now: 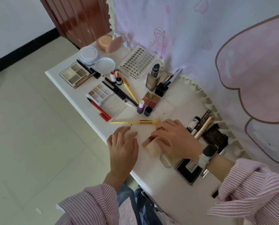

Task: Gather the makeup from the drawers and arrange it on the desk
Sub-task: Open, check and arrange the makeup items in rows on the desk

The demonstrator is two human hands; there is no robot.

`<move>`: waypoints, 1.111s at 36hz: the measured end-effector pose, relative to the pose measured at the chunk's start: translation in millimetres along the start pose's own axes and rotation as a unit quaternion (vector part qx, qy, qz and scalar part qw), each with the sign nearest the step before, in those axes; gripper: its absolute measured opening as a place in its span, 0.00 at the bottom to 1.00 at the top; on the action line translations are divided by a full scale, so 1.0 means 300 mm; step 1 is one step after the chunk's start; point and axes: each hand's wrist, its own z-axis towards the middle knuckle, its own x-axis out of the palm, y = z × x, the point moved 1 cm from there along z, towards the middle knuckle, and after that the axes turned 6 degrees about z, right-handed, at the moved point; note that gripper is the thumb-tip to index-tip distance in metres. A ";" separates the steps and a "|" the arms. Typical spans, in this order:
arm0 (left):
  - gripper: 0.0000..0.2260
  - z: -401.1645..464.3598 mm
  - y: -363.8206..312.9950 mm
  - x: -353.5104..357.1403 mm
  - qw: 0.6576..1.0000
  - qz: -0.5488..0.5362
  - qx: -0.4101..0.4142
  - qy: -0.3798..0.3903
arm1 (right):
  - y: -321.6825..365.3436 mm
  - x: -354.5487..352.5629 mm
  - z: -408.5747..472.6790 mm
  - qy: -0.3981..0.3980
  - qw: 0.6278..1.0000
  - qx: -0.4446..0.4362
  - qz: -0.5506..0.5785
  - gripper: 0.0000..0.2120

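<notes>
right hand (172, 140) fingers grasping peach-beige bottle (151, 146) lying on white surface (168, 184) | left hand (123, 144) fingers released, flat

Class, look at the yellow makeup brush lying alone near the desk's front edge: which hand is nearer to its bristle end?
The right hand. Its fingertips lie just beside the bristles of the yellow makeup brush. The left hand rests further along, below the handle.

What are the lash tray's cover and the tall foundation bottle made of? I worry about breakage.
Lash tray cover: clear rigid plastic, probably; the lashes show straight through it. Foundation bottle: glossy, square, see-through walls, glass or thick plastic; its dark cap looks plastic.
</notes>
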 end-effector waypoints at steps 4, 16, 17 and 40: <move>0.11 -0.029 -0.016 0.008 0.999 -0.029 0.009 0.027 | -0.011 0.012 -0.052 0.018 1.000 -0.011 0.021 0.11; 0.16 -0.010 -0.050 0.024 0.999 -0.026 -0.006 0.041 | -0.019 0.008 -0.118 0.035 0.998 0.017 0.042 0.14; 0.16 -0.008 -0.055 0.025 0.999 -0.027 -0.006 0.043 | -0.017 0.006 -0.123 0.036 0.998 0.015 0.041 0.14; 0.13 0.034 -0.069 -0.043 0.984 -0.128 -0.065 0.110 | -0.031 0.009 -0.026 -0.023 0.995 0.091 -0.034 0.16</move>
